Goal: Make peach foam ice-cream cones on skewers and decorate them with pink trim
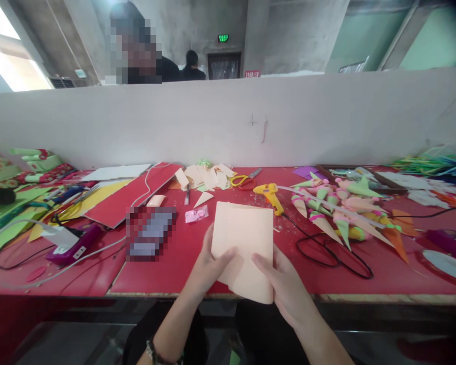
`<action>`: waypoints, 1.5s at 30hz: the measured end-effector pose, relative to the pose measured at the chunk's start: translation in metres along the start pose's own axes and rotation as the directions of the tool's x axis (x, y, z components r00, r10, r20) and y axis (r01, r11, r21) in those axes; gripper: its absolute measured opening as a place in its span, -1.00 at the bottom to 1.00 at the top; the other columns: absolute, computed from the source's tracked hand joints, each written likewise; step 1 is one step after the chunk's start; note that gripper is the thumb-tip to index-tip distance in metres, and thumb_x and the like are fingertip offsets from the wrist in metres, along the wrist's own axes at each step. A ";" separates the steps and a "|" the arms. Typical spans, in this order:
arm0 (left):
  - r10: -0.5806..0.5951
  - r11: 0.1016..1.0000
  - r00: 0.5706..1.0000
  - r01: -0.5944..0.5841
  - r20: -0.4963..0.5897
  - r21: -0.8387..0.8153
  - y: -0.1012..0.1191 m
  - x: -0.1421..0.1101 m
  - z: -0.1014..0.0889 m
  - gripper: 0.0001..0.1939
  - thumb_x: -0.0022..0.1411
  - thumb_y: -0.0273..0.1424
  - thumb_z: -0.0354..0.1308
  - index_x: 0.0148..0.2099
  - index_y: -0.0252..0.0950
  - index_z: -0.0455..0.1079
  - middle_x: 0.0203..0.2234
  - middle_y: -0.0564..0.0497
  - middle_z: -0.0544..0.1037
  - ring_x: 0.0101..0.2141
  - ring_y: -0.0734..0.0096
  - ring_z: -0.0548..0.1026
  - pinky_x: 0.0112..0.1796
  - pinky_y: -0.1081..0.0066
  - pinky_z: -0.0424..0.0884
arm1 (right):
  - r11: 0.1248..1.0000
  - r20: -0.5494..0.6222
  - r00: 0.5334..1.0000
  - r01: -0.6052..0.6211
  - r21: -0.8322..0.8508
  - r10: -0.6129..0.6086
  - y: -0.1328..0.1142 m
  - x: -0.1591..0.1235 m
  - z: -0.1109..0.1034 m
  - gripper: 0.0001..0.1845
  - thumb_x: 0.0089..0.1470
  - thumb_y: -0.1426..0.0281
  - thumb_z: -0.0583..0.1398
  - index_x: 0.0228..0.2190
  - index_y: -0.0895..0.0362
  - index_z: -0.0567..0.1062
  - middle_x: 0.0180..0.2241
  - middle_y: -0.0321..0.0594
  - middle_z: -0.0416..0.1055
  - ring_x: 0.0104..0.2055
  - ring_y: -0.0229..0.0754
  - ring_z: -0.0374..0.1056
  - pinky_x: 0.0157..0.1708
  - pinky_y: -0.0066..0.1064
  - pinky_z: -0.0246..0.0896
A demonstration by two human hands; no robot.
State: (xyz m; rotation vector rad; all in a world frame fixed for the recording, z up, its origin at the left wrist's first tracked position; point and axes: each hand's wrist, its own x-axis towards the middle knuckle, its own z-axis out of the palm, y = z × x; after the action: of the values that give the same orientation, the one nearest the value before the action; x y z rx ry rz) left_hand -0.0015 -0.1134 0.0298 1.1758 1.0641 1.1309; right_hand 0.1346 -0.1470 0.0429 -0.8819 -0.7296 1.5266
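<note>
Cream-coloured sheets (pixel 245 228), of paper or thin foam, are held between my two hands above the front edge of the red table. Their edges do not quite line up, so more than one lies in the stack. My left hand (pixel 212 263) grips the left side, thumb on top and fingers mostly hidden behind. On the right side, my right hand (pixel 283 276) pinches the stack the same way. Just beyond lie a yellow hot glue gun (pixel 270 196), yellow-handled scissors (pixel 245 179), a pile of cream cut pieces (pixel 205 177) and a small pink packet (pixel 196 214).
Several small cone-shaped foam pieces (pixel 338 203) crowd the right, beside a looped black cable (pixel 327 261). On the left are a blurred-out phone-like object (pixel 152 233), a purple power strip (pixel 76 246) and a red board (pixel 131 195). A white partition (pixel 213 121) rises behind; people are beyond it.
</note>
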 end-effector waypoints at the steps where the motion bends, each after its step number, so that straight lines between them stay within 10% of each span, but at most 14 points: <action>1: -0.071 0.997 0.995 0.073 0.076 -0.026 0.001 -0.001 -0.001 -0.37 -0.01 -0.20 0.15 0.09 -0.34 0.12 -0.05 -0.20 0.36 -0.09 0.18 0.36 -0.13 0.28 0.30 | 1.000 0.003 1.000 -0.009 -0.008 0.009 -0.001 0.000 0.000 -0.40 -0.16 0.29 0.24 -0.04 0.10 0.24 -0.21 -0.12 0.44 -0.21 -0.06 0.38 -0.28 -0.26 0.30; 8: -0.107 0.992 0.950 0.083 0.293 0.092 0.001 -0.008 -0.002 -0.57 0.02 -0.21 0.13 -0.10 -0.38 0.36 -0.20 -0.13 0.49 -0.22 0.23 0.44 -0.24 0.36 0.36 | 0.981 -0.072 0.995 0.049 -0.186 -0.063 -0.004 -0.001 -0.002 -0.40 -0.20 0.30 0.26 -0.07 0.11 0.24 -0.21 -0.12 0.44 -0.24 -0.07 0.39 -0.29 -0.28 0.31; 14: -0.237 0.971 0.804 0.196 0.546 0.134 0.002 -0.011 -0.006 -0.60 0.09 -0.14 0.02 -0.25 -0.40 0.40 -0.57 -0.06 0.51 -0.55 0.40 0.46 -0.52 0.49 0.32 | 0.937 -0.126 0.989 0.031 -0.348 -0.079 -0.006 -0.003 -0.001 -0.50 -0.26 0.30 0.28 -0.20 0.14 0.32 -0.34 -0.15 0.47 -0.35 -0.05 0.41 -0.44 -0.32 0.33; 25: -0.247 0.954 0.889 0.153 0.386 0.259 0.000 -0.010 -0.007 -0.60 0.02 -0.10 0.07 -0.36 -0.40 0.35 -0.66 0.07 0.38 -0.65 0.55 0.32 -0.62 0.55 0.21 | 0.898 -0.106 0.992 0.017 -0.440 -0.070 -0.004 -0.001 0.001 -0.62 -0.24 0.28 0.26 -0.32 0.20 0.41 -0.37 -0.10 0.49 -0.32 -0.01 0.41 -0.41 -0.32 0.34; 37: -0.307 0.941 0.825 0.190 0.474 0.279 0.004 -0.014 -0.015 -0.57 0.06 -0.08 -0.01 -0.52 -0.38 0.32 -0.80 0.10 0.29 -0.72 0.57 0.26 -0.67 0.56 0.17 | 0.834 -0.079 0.984 0.090 -0.544 -0.157 -0.003 -0.003 0.002 -0.58 -0.27 0.28 0.27 -0.29 0.17 0.40 -0.31 -0.11 0.49 -0.27 -0.01 0.40 -0.38 -0.34 0.33; 45: -0.333 0.922 0.764 0.142 0.553 0.359 -0.003 -0.014 -0.024 -0.66 0.07 -0.15 0.02 -0.49 -0.36 0.24 -0.74 0.15 0.25 -0.73 0.64 0.24 -0.70 0.61 0.13 | 0.971 -0.177 0.983 0.015 -0.240 -0.059 0.001 -0.002 -0.003 -0.47 -0.28 0.10 0.25 -0.30 0.22 0.42 -0.43 -0.09 0.50 -0.36 -0.01 0.42 -0.51 -0.36 0.31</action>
State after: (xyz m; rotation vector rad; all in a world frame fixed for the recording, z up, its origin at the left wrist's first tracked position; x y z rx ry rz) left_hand -0.0265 -0.1247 0.0252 1.4585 0.8522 0.3320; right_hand 0.1370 -0.1491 0.0409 -1.1655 -0.8000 1.3218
